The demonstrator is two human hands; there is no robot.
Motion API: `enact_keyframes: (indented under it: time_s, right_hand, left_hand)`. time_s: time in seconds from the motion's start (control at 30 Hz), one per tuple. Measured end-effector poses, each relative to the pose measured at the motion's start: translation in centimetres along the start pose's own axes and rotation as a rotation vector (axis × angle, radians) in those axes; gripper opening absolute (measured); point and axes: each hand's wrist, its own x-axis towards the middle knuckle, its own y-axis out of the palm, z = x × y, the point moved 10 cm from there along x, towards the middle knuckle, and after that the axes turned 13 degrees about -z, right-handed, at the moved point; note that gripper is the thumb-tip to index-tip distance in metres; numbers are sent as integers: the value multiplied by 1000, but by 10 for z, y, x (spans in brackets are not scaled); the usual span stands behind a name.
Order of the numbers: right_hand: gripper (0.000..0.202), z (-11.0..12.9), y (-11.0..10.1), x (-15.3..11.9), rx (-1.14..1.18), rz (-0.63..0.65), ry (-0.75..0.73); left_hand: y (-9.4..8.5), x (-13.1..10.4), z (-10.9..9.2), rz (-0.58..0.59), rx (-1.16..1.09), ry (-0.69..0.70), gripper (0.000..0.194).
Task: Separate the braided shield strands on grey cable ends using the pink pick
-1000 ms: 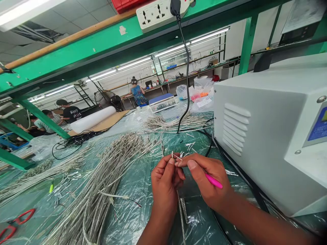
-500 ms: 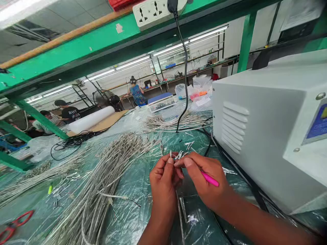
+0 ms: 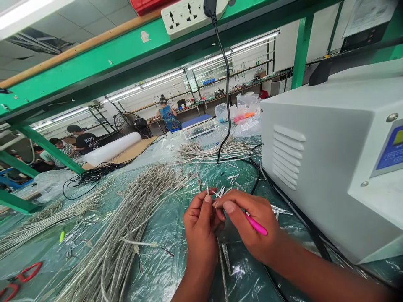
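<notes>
My left hand (image 3: 201, 222) is closed on the end of a grey cable (image 3: 222, 268), whose length hangs down below the fingers. A small pale tip shows above its thumb. Beside it on the right, my right hand (image 3: 252, 218) is closed around a pink-handled tool (image 3: 257, 225). Its fingertips meet the cable end near the left fingers; the tool's working end is too small to make out. To the left lies a large bundle of grey braided cables (image 3: 126, 235) on the green, plastic-covered table (image 3: 170, 268).
A large grey machine (image 3: 315, 147) stands close on the right. Red scissors (image 3: 28, 272) lie at the lower left. Foil scraps (image 3: 233, 180) lie beyond my hands. A black power cord (image 3: 227, 84) hangs from the socket strip (image 3: 185, 17). Several people sit farther back.
Both hands stay together at the cable end. The right hand and the pink tool have shifted very slightly left and down; the view has also moved a little.
</notes>
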Motion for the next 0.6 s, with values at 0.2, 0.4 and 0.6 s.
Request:
enact_keyframes:
  time_s: [0.2,0.4,0.6]
  right_hand:
    - [29,-3,1,1,-25,11,19]
    - [33,-7,1,0,-32,7,62]
    - [31,-8,3,0,-22,8,80]
  left_hand:
    - [-1,0,-1,-5,15,8,15]
    - [0,-1,-1,-12,29,20,15]
    - [-1,-1,-1,-11,31,31,16]
